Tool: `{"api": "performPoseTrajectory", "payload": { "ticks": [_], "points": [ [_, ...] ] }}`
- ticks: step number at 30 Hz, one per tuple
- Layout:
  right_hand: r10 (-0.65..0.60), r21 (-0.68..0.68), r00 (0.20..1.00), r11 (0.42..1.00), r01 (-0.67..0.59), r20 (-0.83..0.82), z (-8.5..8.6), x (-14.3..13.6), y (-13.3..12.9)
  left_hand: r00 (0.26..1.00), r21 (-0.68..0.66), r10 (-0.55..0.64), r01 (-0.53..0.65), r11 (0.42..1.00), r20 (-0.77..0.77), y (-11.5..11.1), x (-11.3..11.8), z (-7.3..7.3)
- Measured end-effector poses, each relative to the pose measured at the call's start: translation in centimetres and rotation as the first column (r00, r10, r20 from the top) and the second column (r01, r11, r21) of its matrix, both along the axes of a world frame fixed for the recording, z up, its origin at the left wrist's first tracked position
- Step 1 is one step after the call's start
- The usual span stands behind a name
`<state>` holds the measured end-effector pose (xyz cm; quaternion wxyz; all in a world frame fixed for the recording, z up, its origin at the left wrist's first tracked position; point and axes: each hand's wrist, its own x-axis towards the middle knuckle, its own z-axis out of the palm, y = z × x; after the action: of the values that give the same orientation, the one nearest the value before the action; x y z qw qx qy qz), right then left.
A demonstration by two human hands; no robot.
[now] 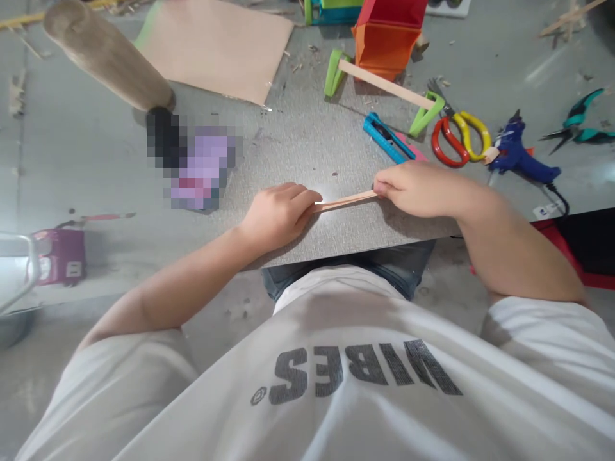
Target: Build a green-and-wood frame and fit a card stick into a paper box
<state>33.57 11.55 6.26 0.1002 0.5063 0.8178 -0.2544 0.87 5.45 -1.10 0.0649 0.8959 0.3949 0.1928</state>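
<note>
A pair of thin wooden strips lies level between my hands, just above the table's front edge. My left hand is closed on the left end of the strips. At the right end, my right hand pinches them between thumb and fingers. Beyond my right hand lie a blue utility knife and scissors with one red and one yellow handle loop. A wooden stick spans two green triangular pieces farther back.
A blue glue gun and teal-handled pliers lie at the right. Orange and red folded pieces stand at the back, near a beige sheet. A wooden-handled tool and a blurred-out purple object are at the left.
</note>
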Motion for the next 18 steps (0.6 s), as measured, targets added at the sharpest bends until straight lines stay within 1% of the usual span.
{"api": "performPoseTrajectory", "payload": {
  "ticks": [2,4,7,9,11,12,13,14,15,17,18],
  "points": [
    [-0.012,0.029,1.000,0.999,0.012,0.017,-0.3,0.6,-0.5,0.999,0.031,-0.043,0.043,0.999,-0.018,0.1,-0.5,0.1],
    [-0.022,0.072,0.999,0.997,0.019,0.040,-0.6,1.0,-1.0,0.993,0.052,-0.110,0.112,0.992,-0.047,0.2,-1.1,0.5],
    [-0.068,0.178,0.996,0.982,0.058,0.049,-0.6,1.5,-2.2,0.974,0.083,-0.193,0.204,0.976,-0.122,0.2,-1.7,1.2],
    [-0.141,0.258,0.990,0.957,0.136,0.001,-0.3,2.1,-3.1,0.962,0.094,-0.218,0.235,0.967,-0.166,0.1,-2.0,1.5],
    [-0.235,0.329,0.968,0.910,0.253,-0.092,0.1,3.6,-3.5,0.961,0.085,-0.223,0.239,0.967,-0.165,0.1,-2.0,1.6],
    [-0.285,0.361,0.948,0.877,0.318,-0.143,0.2,4.9,-3.5,0.963,0.074,-0.223,0.236,0.969,-0.153,0.1,-2.0,1.7],
    [-0.336,0.411,0.923,0.827,0.384,-0.186,0.2,6.4,-3.3,0.965,0.063,-0.221,0.231,0.971,-0.142,0.1,-1.9,1.7],
    [-0.396,0.487,0.891,0.747,0.453,-0.221,-0.1,8.3,-3.0,0.965,0.049,-0.221,0.230,0.972,-0.141,0.1,-1.8,1.8],
    [-0.459,0.530,0.861,0.685,0.500,-0.219,-0.6,10.3,-2.5,0.964,0.042,-0.221,0.229,0.972,-0.145,0.2,-1.7,1.8],
    [-0.608,0.616,0.768,0.530,0.583,-0.203,-2.0,14.3,-1.7,0.964,0.050,-0.217,0.227,0.973,-0.152,0.3,-1.4,2.0],
    [-0.654,0.628,0.732,0.491,0.604,-0.192,-2.9,16.1,-1.4,0.966,0.050,-0.214,0.223,0.974,-0.145,0.4,-1.2,2.0]
  ]
}}
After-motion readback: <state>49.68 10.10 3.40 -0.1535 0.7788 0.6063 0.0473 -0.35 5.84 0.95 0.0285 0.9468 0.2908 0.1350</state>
